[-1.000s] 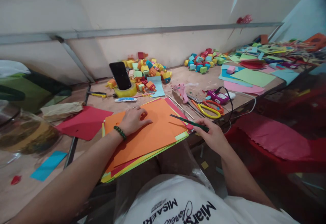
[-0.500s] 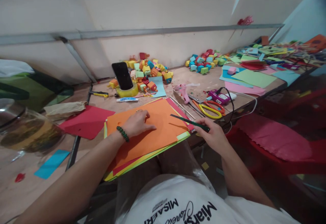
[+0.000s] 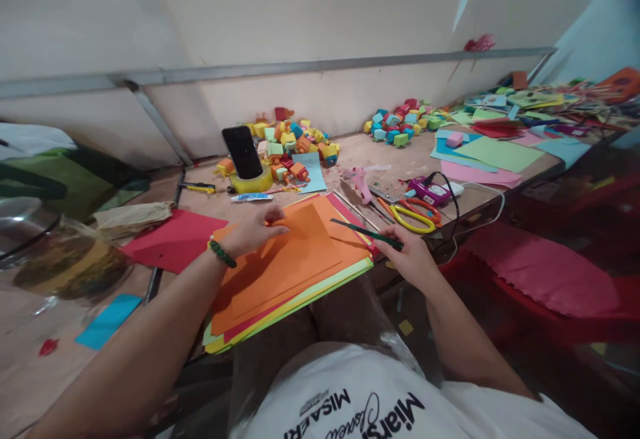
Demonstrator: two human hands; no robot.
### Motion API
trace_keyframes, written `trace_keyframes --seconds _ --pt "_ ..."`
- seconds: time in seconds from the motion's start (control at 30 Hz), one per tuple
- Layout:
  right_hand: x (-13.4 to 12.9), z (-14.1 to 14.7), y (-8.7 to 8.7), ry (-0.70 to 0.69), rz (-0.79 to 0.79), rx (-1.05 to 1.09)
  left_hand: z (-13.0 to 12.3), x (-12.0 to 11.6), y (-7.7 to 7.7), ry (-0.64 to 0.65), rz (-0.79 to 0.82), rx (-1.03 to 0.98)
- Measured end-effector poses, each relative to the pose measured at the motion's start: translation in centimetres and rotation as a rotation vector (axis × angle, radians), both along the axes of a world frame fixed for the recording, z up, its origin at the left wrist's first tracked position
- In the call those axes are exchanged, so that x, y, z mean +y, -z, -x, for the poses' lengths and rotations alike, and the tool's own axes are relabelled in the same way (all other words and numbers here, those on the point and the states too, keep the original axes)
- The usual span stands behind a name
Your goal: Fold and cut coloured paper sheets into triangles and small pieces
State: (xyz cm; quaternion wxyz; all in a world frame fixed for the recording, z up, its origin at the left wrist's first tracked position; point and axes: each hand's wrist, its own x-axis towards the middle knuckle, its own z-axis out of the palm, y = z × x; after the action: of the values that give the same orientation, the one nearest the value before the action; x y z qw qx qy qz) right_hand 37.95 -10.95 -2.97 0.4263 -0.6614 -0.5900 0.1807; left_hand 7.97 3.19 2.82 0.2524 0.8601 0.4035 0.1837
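A stack of coloured paper, orange on top with red, yellow and green edges showing below, lies at the table's front edge. My left hand, with a green bead bracelet at the wrist, is over its upper left part. Thumb and fingers close on the edge of a smaller orange paper sheet that lies on top. In my right hand is a slim cutter knife with a dark green handle. Its blade points left above the stack's right side, apart from my left hand.
Behind the stack are a phone on a tape roll and heaps of small coloured paper blocks. To the right lie a pink glue gun and scissors. A glass jug stands left, near red paper.
My left hand has gone from resting on the orange paper to pinching, moving left and slightly up. A smaller orange sheet's edges now show. The cutter knife has shifted slightly left.
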Motion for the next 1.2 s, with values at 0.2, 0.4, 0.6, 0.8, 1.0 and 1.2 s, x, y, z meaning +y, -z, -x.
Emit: trace_keyframes --seconds 0.2,0.4,0.6,0.8,1.0,1.2 --pt "1.4 0.6 -0.9 -0.019 -0.114 -0.042 0.7 1.8 0.7 -0.020 -0.233 0.028" --pt "2.3 1.1 -0.1 -0.020 -0.071 -0.072 0.4 1.7 1.2 0.010 -0.274 0.042" --pt "2.3 0.5 0.9 -0.040 -0.101 -0.051 0.7 1.5 1.0 -0.034 -0.301 -0.058" --pt "2.1 1.0 0.0 -0.067 -0.154 -0.038 0.4 0.7 0.7 -0.008 -0.334 -0.076" --pt "1.6 0.2 0.2 -0.207 -0.067 -0.088 0.9 1.3 1.4 -0.045 -0.324 -0.065" --pt "-0.2 -0.6 0.1 -0.295 0.025 -0.120 0.4 0.7 2.6 -0.046 -0.347 0.197"
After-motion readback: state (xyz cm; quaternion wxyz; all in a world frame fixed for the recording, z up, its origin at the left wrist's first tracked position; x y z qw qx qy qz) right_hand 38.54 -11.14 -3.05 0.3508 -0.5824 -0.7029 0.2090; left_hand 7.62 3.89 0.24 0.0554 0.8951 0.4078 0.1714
